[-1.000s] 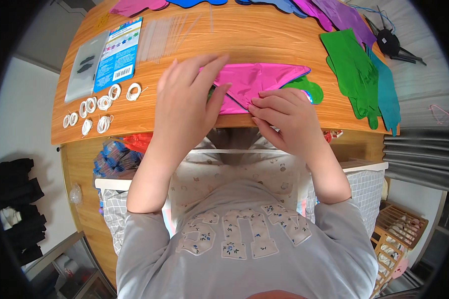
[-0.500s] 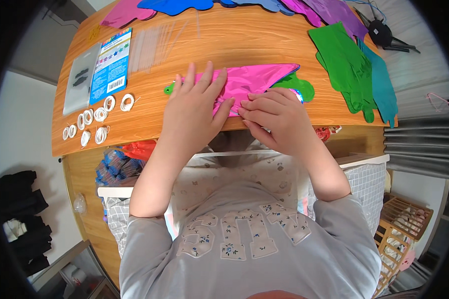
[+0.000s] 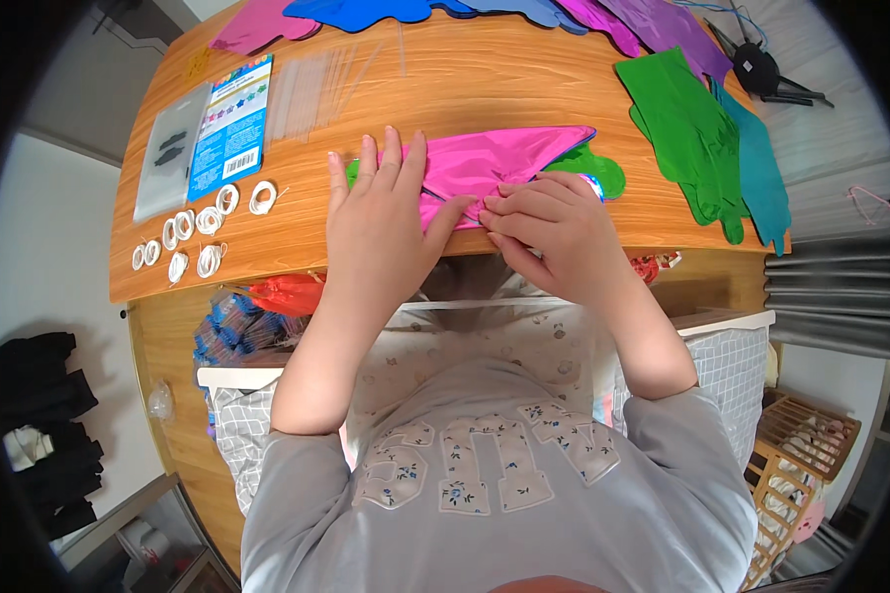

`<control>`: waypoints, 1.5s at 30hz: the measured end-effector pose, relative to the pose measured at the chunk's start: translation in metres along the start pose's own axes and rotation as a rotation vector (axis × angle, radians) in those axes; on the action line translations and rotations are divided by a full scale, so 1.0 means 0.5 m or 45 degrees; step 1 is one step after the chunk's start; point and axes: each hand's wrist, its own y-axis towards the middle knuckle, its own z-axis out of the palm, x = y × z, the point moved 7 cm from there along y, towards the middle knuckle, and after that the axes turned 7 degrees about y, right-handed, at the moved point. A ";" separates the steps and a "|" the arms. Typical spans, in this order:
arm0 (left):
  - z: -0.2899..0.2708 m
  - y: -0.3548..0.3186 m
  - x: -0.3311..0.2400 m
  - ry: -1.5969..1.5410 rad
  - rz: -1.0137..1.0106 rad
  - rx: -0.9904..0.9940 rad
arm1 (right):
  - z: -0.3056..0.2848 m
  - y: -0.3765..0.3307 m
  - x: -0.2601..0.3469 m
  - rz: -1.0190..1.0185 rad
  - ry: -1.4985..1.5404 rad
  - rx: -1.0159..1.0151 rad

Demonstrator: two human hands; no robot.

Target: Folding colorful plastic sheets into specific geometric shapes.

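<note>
A folded pink foil balloon (image 3: 470,158) lies near the table's front edge, over a green foil balloon (image 3: 593,170) whose rounded ends stick out. My left hand (image 3: 378,212) rests flat on the pink foil's left part, fingers spread and thumb stretched toward the fold. Opposite it, my right hand (image 3: 554,232) is closed, its bent fingertips pinching the pink foil at its near edge. The two hands almost meet there, and the right fingers partly hide what they grip. A small shiny bluish-white piece shows beside the right knuckles.
Coils of white string (image 3: 209,219), a blue printed card (image 3: 229,128) and clear sticks (image 3: 311,94) lie at the left of the wooden table (image 3: 504,84). Flat green (image 3: 687,138) and teal foil balloons (image 3: 756,163) lie at the right. More foil balloons line the far edge.
My left hand has shifted slightly left on the foil, fingers still spread. A folded line now shows in the pink foil between my hands. The right hand has barely moved.
</note>
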 end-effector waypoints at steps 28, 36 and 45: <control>-0.002 0.002 -0.005 0.085 0.014 0.081 | 0.020 0.063 -0.062 0.379 -0.114 -0.177; -0.006 -0.003 -0.003 0.120 0.020 0.077 | -0.033 0.020 -0.126 0.552 -0.115 -0.191; -0.001 0.000 0.000 0.091 -0.031 0.142 | -0.073 -0.024 -0.174 0.703 -0.111 -0.256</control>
